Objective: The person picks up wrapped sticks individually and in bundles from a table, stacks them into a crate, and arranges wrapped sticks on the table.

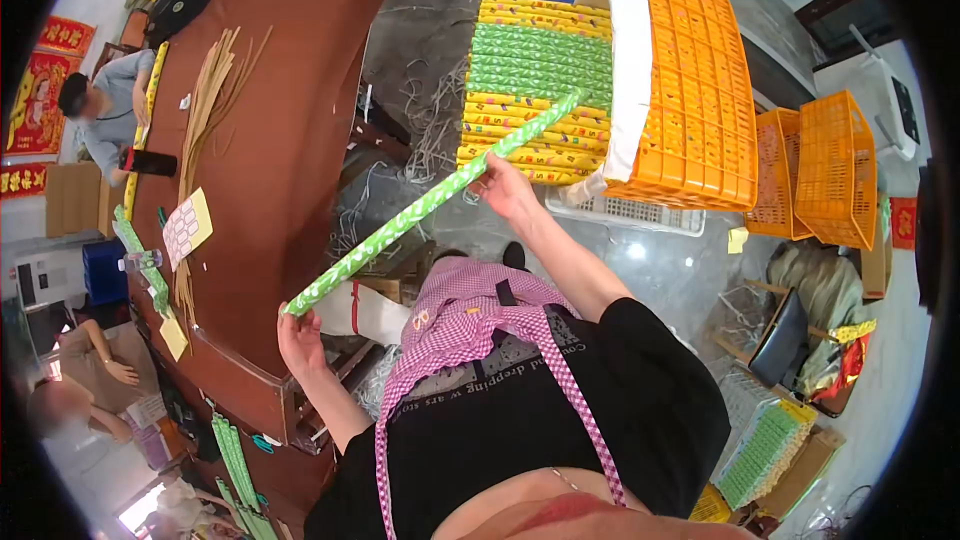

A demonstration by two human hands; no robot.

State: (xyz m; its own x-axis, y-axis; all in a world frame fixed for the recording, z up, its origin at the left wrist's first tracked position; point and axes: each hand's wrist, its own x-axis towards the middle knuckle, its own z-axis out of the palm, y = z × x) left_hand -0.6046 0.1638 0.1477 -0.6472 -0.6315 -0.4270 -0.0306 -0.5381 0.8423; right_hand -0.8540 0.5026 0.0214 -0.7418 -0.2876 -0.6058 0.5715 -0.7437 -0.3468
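Note:
A long green roll of wrapping paper (420,208) with a white pattern slants across the view in front of me. My left hand (303,340) grips its lower left end, near the table's edge. Further up the roll, my right hand (508,188) closes around it from below. The roll's far end overlaps a stack of green rolls (540,58) in an orange crate (690,90). Rows of yellow rolls (530,135) lie above and below the green ones there. White cloth (630,60) lines the crate's rim.
A long brown-covered table (290,50) on the left holds brown strips (205,100), a labelled sheet (187,228) and a bottle (140,260). People sit beyond it, one with a yellow roll (133,192). Orange crates (835,175) and tangled cord (435,125) are on the floor.

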